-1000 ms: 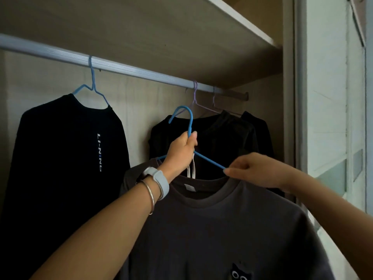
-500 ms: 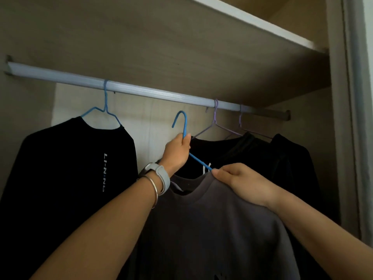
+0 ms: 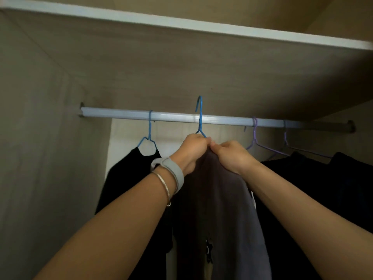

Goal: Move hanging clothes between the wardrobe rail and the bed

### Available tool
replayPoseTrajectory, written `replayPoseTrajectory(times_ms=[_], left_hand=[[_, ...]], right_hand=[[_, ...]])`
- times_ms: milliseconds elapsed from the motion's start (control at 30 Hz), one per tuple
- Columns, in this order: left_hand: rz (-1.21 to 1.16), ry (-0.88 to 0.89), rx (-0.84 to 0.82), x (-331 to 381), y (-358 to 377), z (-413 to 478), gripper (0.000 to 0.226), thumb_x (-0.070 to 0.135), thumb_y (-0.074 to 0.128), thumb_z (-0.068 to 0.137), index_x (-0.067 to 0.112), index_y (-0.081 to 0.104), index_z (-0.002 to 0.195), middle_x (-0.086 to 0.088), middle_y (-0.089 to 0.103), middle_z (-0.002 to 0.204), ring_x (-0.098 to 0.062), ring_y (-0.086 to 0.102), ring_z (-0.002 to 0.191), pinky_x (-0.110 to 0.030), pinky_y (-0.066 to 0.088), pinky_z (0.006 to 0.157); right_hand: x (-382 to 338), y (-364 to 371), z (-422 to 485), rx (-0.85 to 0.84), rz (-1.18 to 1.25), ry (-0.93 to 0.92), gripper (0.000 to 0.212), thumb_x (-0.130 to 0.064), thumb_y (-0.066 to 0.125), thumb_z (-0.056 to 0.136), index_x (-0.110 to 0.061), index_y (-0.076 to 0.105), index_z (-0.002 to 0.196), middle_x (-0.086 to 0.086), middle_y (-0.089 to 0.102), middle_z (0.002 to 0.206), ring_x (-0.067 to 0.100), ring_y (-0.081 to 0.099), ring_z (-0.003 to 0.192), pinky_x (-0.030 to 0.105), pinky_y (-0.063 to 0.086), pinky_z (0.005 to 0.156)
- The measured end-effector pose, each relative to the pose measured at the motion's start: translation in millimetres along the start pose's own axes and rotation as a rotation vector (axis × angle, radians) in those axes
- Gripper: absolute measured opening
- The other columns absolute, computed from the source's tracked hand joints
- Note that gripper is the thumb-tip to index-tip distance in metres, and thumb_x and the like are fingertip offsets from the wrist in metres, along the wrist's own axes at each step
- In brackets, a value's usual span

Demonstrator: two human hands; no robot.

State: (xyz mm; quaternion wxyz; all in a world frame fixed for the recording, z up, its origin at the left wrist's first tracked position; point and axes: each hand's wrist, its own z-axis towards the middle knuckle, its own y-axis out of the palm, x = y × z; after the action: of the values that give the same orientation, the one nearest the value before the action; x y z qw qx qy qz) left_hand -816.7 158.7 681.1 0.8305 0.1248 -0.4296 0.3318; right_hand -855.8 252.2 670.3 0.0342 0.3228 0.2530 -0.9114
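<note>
1. Hanging from a blue hanger, the grey T-shirt is being held up at the wardrobe rail. The hook is poking above the rail and crossing in front of it, and I cannot tell whether it is catching yet.
2. The left hand is gripping the hanger's neck just under the rail, fingers curled tight around the wire.
3. The right hand is pinching the shirt's bunched shoulder, right beside the left hand.
4. Seating the hook is looking like the step in hand. That is calling for carrying the hook's open side over the rail, lowering until the wire is bearing the weight, and only then letting go.
5. A black sweatshirt is hanging to the left and purple hangers with dark clothes to the right, so aiming for the gap between them is probably avoiding tangles.
6. The shelf is sitting above the rail, so lifting no higher than needed is likely the safer course.
</note>
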Motion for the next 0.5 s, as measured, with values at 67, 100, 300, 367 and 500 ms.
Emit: replayPoseTrajectory(times_ms=[67, 100, 300, 367, 500], left_hand=[[-0.042, -0.019, 0.015, 4.1, -9.0, 6.0, 0.024, 0.003, 0.05, 0.09, 0.01, 0.053, 0.067, -0.006, 0.052, 0.066, -0.013, 0.049, 0.058, -0.02, 0.041, 0.051], [-0.06, -0.039, 0.023, 4.9, -13.4, 8.5, 0.026, 0.002, 0.05, 0.09, 0.01, 0.052, 0.066, -0.006, 0.051, 0.065, -0.013, 0.048, 0.057, -0.021, 0.04, 0.051], [0.343, -0.173, 0.056, -7.4, -30.2, 14.4, 0.032, 0.005, 0.042, 0.091, -0.005, 0.054, 0.119, -0.017, 0.059, 0.1, -0.026, 0.058, 0.089, -0.027, 0.038, 0.065], [0.675, -0.048, 0.129, -8.3, -40.7, 12.1, 0.033, 0.004, 0.041, 0.09, -0.01, 0.053, 0.118, -0.026, 0.057, 0.12, -0.037, 0.055, 0.111, -0.032, 0.042, 0.069], [1.391, 0.235, 0.339, 5.8, -69.2, -3.8, 0.032, 0.008, 0.041, 0.088, 0.001, 0.053, 0.116, -0.018, 0.055, 0.123, -0.036, 0.047, 0.116, -0.04, 0.042, 0.091]], right_hand=[[-10.4, 8.5, 11.0, -0.007, 0.027, 0.025, 0.041, -0.03, 0.038, 0.098, 0.004, 0.061, 0.098, 0.011, 0.054, 0.079, 0.02, 0.049, 0.072, 0.018, 0.03, 0.045], [-13.7, 13.0, 16.3, -0.011, 0.04, 0.031, 0.04, -0.03, 0.038, 0.098, 0.004, 0.059, 0.102, 0.012, 0.053, 0.084, 0.02, 0.049, 0.074, 0.016, 0.031, 0.042], [-14.7, 36.4, 16.5, -0.089, 0.024, 0.137, 0.042, -0.026, 0.044, 0.096, 0.005, 0.049, 0.123, 0.02, 0.059, 0.12, 0.019, 0.049, 0.075, 0.014, 0.03, 0.037], [-14.5, 37.6, 13.1, -0.106, 0.052, 0.148, 0.041, -0.023, 0.046, 0.095, 0.005, 0.048, 0.124, 0.019, 0.06, 0.116, 0.02, 0.052, 0.073, 0.013, 0.031, 0.034], [-21.1, 34.9, 7.5, -0.193, 0.263, 0.191, 0.021, -0.013, 0.049, 0.092, -0.001, 0.051, 0.11, 0.006, 0.051, 0.068, 0.013, 0.048, 0.054, 0.009, 0.033, 0.027]])
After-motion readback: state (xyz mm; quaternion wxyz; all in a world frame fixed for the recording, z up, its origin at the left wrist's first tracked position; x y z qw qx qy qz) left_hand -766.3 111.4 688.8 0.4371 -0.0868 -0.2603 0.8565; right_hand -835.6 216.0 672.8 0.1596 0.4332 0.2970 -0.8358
